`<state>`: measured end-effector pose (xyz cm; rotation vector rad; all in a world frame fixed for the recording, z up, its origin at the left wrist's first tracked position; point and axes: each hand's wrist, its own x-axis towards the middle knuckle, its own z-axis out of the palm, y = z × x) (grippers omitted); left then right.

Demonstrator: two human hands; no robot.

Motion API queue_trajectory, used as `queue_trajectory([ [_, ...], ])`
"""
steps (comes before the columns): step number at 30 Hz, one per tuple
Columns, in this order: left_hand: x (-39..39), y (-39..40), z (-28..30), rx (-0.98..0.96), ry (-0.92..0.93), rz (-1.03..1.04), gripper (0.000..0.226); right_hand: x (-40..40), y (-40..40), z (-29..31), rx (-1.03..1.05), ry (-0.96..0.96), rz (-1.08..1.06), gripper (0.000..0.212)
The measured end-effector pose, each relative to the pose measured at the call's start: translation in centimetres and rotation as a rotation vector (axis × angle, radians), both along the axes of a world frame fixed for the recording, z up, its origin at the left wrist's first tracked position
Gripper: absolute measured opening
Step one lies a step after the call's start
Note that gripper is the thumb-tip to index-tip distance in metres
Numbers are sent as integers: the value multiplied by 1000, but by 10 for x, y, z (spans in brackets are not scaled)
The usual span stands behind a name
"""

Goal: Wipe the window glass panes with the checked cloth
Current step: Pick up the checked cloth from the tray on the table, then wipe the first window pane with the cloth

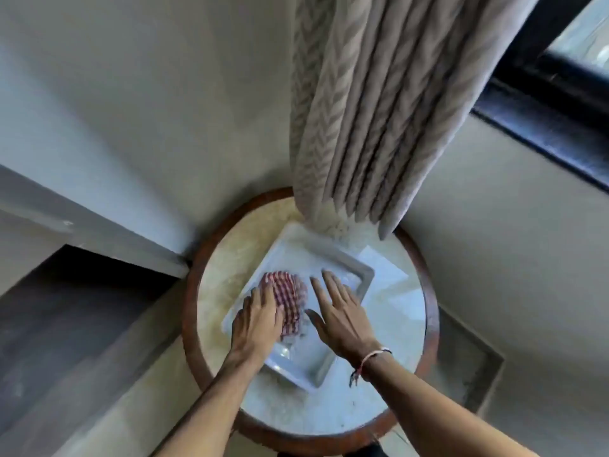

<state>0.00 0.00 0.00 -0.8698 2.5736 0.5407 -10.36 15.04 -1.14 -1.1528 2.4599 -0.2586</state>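
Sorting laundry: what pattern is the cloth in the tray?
Red-and-white checks on the cloth, seen in the head view.

A round table (389, 404) with a dark wooden rim stands in a corner of pale walls (138, 94). A pleated grey curtain (372, 110) hangs above it, beside a dark window frame (540, 103).

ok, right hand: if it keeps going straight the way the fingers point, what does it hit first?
Probably the far rim of the white tray. The right hand is spread flat and empty over the tray, fingertips just short of that rim. Depth is unclear; it might pass above it.
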Motion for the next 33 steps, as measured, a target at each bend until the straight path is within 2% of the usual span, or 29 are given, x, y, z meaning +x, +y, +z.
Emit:
queue_trajectory([
  [2,-1,-1,-22,114,5,194,64,4,-20,-19,120,-164,0,68],
  [3,-2,1,-31,137,24,263,64,6,-26,-28,144,-185,-7,66],
  [6,-6,5,-52,223,106,471,57,14,-37,-44,88,-320,-119,64],
  [8,-10,3,-63,342,158,656,49,16,-40,-52,-17,-419,-272,60],
  [10,-13,1,-71,551,199,848,39,14,-46,-57,-120,-584,-533,62],
  [13,-10,6,-70,807,292,947,22,10,-47,-56,-191,-824,-827,59],
  [16,-11,11,-44,954,374,873,24,-1,-33,-33,-309,-886,-946,41],
  [23,-68,31,62,1084,389,563,37,-39,21,74,-630,-909,-1059,17],
  [25,-95,47,98,1066,442,434,37,-58,36,108,-646,-726,-1094,9],
  [29,-165,88,187,971,568,137,33,-106,63,205,-689,-400,-1225,21],
  [31,-197,114,240,922,649,15,32,-128,79,254,-792,-269,-1297,28],
  [33,-223,135,292,908,732,-66,27,-149,92,301,-921,-120,-1292,25],
])
